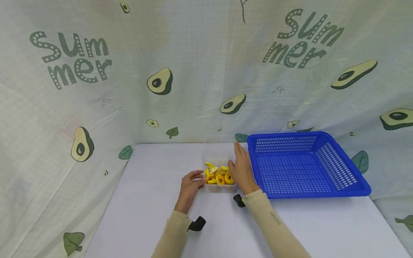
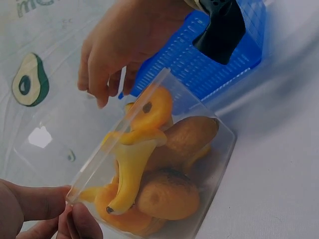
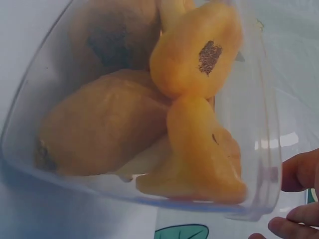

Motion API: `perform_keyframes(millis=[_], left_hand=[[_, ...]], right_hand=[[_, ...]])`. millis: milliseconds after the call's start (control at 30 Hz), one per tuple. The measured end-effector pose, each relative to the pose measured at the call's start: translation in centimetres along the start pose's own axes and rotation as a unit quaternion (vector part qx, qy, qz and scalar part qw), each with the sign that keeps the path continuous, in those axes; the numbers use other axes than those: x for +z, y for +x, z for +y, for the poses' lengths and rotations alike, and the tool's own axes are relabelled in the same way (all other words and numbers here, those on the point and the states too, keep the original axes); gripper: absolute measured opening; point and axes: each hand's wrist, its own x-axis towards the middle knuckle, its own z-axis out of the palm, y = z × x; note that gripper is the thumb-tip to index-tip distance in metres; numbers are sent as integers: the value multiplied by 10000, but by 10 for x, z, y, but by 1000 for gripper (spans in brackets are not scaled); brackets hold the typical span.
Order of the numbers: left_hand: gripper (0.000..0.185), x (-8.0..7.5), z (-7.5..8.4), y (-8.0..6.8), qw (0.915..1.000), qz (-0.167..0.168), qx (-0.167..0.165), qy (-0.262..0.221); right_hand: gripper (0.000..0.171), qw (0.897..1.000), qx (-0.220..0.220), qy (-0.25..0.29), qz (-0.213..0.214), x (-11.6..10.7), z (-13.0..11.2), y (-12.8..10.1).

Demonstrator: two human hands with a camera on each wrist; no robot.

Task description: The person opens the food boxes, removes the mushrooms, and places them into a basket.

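Clear plastic box [image 1: 220, 186] | left hand [image 1: 189, 187] fingers pinch its rim | right hand [image 1: 241, 169] fingers straight, touching its side

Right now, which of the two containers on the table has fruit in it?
The clear plastic box between the two hands holds yellow and orange toy fruit. The blue basket beside it, on the right, holds nothing.

A makeshift recording booth: avocado-print cloth [image 1: 96, 107] draped behind a white table [image 1: 145, 215]
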Motion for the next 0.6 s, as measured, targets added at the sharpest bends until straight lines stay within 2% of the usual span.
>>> perform_keyframes(millis=[367, 600], left_hand=[[40, -1, 2, 1, 9999, 24, -25, -95], [40, 0, 2, -1, 9998, 27, -136, -142]], right_hand=[[73, 9985, -469, -192, 206, -2, 5, -11], [69, 9979, -503, -273, 302, -4, 7, -29]])
